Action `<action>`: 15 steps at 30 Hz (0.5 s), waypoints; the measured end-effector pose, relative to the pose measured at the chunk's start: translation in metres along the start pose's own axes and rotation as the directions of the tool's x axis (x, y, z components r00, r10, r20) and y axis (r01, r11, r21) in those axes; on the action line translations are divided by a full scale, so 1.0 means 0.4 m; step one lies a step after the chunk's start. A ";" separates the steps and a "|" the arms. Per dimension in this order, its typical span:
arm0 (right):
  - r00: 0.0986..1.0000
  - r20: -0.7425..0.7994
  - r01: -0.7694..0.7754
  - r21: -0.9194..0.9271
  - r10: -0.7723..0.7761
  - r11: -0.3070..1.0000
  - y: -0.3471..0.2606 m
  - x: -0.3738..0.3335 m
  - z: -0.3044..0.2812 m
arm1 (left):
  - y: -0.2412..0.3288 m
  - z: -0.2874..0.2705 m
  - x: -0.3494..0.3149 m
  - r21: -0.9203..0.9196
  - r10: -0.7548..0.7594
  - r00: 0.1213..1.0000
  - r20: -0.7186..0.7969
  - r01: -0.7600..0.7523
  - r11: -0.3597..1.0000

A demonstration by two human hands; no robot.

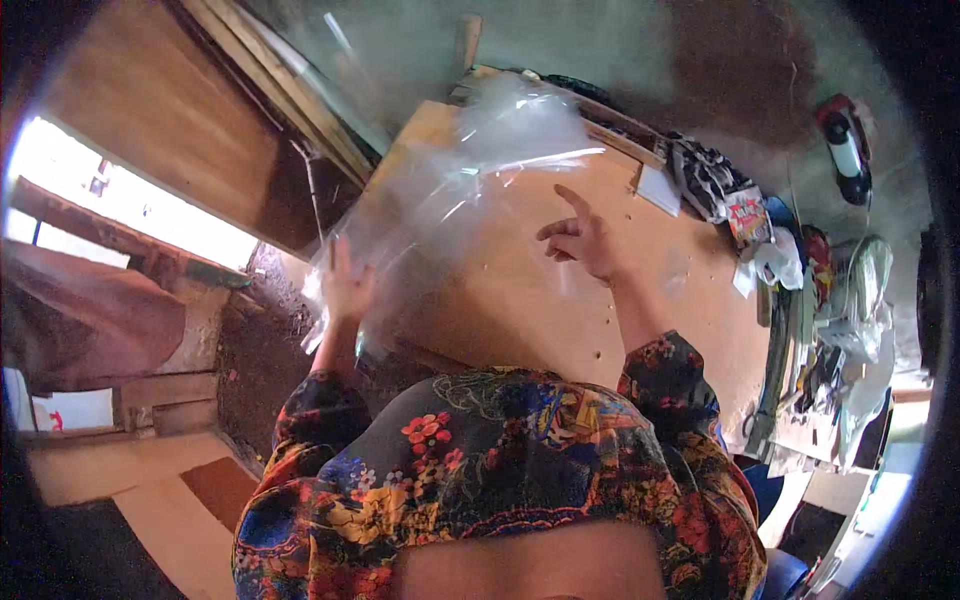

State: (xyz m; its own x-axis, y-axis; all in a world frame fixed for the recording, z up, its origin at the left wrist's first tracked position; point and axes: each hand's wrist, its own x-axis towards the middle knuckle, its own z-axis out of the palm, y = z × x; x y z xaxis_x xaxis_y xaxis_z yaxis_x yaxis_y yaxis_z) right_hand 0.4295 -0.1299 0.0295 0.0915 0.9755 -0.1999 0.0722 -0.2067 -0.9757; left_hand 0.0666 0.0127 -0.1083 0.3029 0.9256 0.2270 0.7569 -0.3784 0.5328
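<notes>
A crumpled clear plastic sheet (440,185), smeared by motion, spreads over the left and far part of a tan board tabletop (530,300). My left hand (348,288) is at the sheet's near left end, closed on it, with plastic bunched around the fingers; blur softens their outline. Over the middle of the board is my right hand (582,238), apart from the sheet. Its index finger points forward and the others are loosely bent, with nothing visible in them. Patterned dark floral sleeves cover both my forearms.
Along the right edge lie a black-and-white cloth bundle (700,175), a colourful packet (748,215) and white plastic bags (778,262). A small white card (658,190) lies at the far right of the board. Wooden planks (290,80) lean at left.
</notes>
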 end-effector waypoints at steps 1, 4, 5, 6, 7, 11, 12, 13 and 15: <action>0.999 -0.044 0.002 0.041 0.000 0.999 -0.004 -0.028 -0.008 | -0.046 0.004 -0.001 -0.169 0.065 0.988 -0.138 -0.088 0.982; 0.996 -0.060 -0.037 0.338 0.061 0.941 -0.005 -0.103 -0.024 | -0.024 -0.057 0.005 -0.877 -0.525 0.798 -0.296 -0.009 0.481; 0.994 -0.078 -0.048 0.346 0.080 0.937 -0.009 -0.129 -0.032 | 0.022 -0.101 0.013 -0.882 -0.703 0.626 -0.336 0.052 0.468; 0.992 -0.081 -0.059 0.354 0.093 0.934 -0.013 -0.148 -0.033 | 0.040 -0.139 0.007 -0.897 -0.796 0.491 -0.354 0.063 0.437; 0.991 -0.087 -0.068 0.360 0.106 0.930 -0.017 -0.167 -0.036 | 0.050 -0.182 0.005 -0.903 -0.831 0.412 -0.373 0.043 0.427; 0.963 -0.264 0.033 0.336 0.060 0.941 -0.022 -0.221 -0.044 | 0.114 -0.223 0.027 -0.537 -0.539 0.543 -0.644 0.180 0.824; 0.943 -0.327 0.051 0.334 0.064 0.941 -0.016 -0.231 -0.045 | 0.222 -0.204 0.021 -0.482 -0.415 0.712 -0.566 0.123 0.868; 0.926 -0.372 0.070 0.334 0.063 0.940 -0.015 -0.236 -0.039 | 0.364 -0.190 -0.009 -0.453 -0.001 0.835 -0.550 -0.298 0.840; 0.905 -0.425 0.118 0.304 0.024 0.945 -0.013 -0.247 -0.019 | 0.524 -0.036 -0.062 -0.990 0.266 0.962 -0.070 -0.101 0.104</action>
State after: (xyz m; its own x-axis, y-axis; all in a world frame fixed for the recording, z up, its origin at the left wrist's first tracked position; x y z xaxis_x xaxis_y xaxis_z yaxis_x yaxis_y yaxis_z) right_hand 0.4278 -0.2259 0.0548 0.5071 0.8457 -0.1666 -0.2233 -0.0577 -0.9730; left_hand 0.2094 -0.0899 0.0096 0.4519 0.7887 0.4168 -0.5250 -0.1426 0.8391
